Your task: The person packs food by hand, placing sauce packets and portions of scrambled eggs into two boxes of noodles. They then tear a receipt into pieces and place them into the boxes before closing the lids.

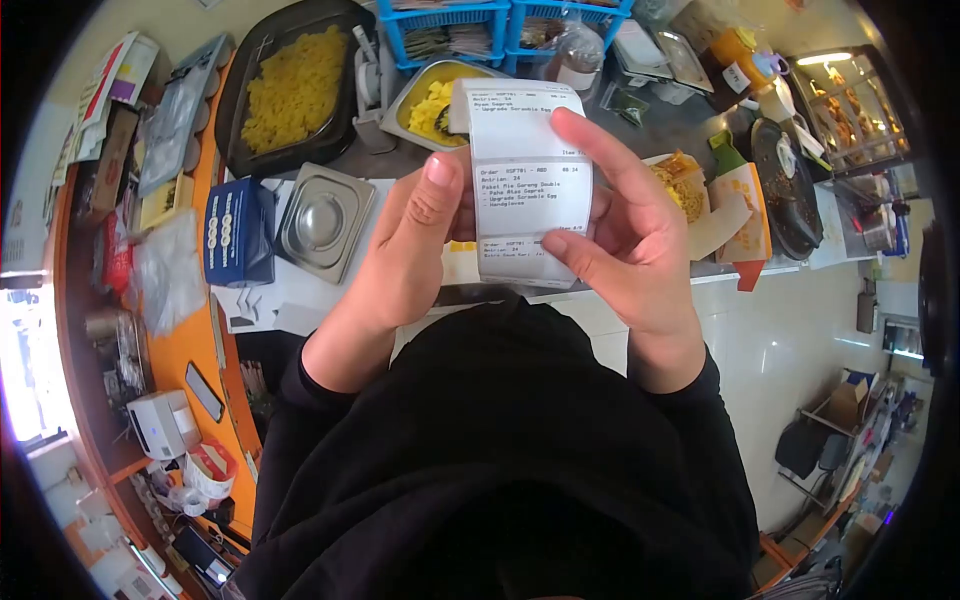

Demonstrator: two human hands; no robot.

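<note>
A long strip of printed order slips [530, 200] is held up before my chest, its text facing me. My right hand [640, 240] grips the strip's right edge, thumb pressed on the lower print and index finger near the top. On the other side my left hand [415, 220] holds the strip's left edge, thumb raised and the other fingers partly hidden behind the paper. Beyond the right hand sits an open orange-and-white food box [740, 225] with noodles [680, 190] in it. Behind the slips, a steel pan [400, 115] holds yellow scrambled egg.
A black tray [235, 120] of yellow rice stands at the back left. Nearer are a lidded steel container [320, 220] and a blue box [240, 235]. Blue baskets [450, 45] line the back. A dark pan [785, 190] lies right; a phone [205, 390] rests on the orange counter.
</note>
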